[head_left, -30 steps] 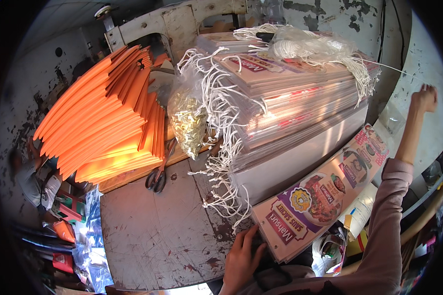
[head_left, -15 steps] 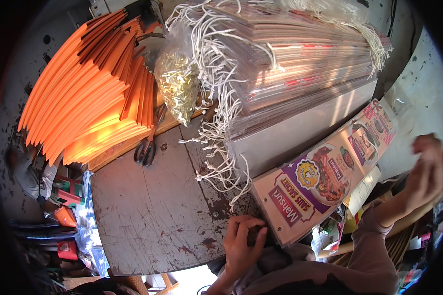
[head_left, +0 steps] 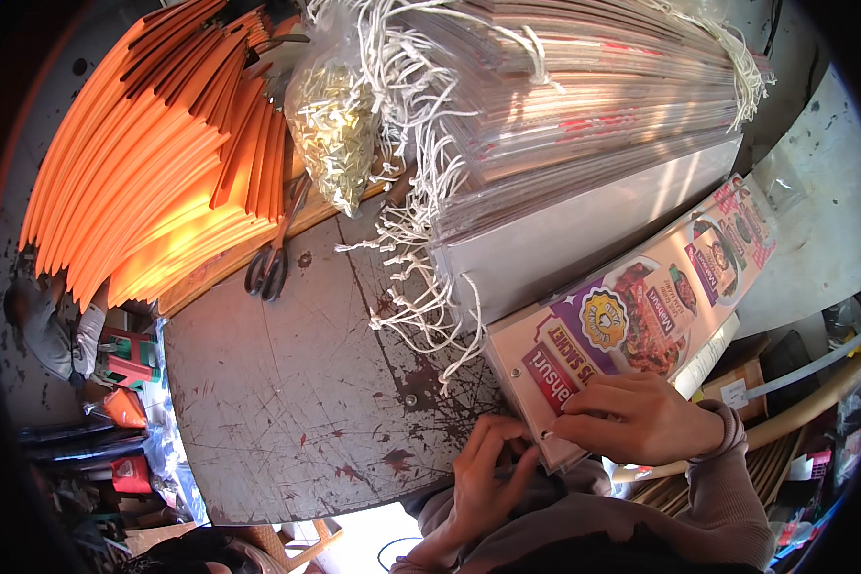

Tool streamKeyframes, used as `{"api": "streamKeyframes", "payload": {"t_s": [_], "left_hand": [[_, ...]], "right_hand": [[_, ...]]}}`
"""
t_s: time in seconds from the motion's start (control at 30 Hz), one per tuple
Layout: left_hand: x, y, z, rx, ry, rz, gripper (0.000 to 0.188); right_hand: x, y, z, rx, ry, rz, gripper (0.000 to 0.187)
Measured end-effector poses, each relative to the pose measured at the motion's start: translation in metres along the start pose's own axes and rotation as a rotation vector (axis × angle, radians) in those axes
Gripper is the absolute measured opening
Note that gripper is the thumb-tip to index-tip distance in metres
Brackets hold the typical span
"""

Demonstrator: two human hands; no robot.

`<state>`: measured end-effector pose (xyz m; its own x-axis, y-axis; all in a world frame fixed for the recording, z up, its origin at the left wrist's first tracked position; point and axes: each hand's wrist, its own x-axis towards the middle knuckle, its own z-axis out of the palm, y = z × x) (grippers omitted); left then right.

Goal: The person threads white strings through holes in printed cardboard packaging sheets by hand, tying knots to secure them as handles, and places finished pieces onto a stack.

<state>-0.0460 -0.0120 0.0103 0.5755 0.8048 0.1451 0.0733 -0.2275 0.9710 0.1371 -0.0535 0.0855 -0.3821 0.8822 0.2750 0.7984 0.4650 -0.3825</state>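
Well, from the head view, the cards (head_left: 641,311) lie in a long, flat stack just beside the big pile (head_left: 593,134), slanting away from the person, with the near end by the edge of the table (head_left: 287,402). The right hand (head_left: 641,421) is over that near end, its fingers bent and their tips down by the corner. I cannot tell if they pinch something small there. The left hand (head_left: 488,474) is at the same corner, from the other side, with its fingers curled in; what they hold, if anything, is hidden. A small ring (head_left: 517,373) sits at the near end too. The cards look shiny, so they may be slippery and slide on each other. They should be light one by one, a bit stiff, and bend if pushed in the middle. The best place to hold seems to be the two long edges, close to the near end.
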Motion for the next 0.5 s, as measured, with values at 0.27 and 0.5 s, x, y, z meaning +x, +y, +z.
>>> {"api": "streamKeyframes", "payload": {"t_s": [0.27,0.5], "left_hand": [[-0.002,-0.009,0.006,-0.086,0.004,-0.052,0.026],[-0.007,-0.018,0.011,-0.173,0.066,-0.045,0.028]], "right_hand": [[0.002,-0.002,0.0,-0.114,-0.009,-0.07,0.026],[0.007,-0.007,0.005,-0.198,-0.062,-0.068,0.022]]}}
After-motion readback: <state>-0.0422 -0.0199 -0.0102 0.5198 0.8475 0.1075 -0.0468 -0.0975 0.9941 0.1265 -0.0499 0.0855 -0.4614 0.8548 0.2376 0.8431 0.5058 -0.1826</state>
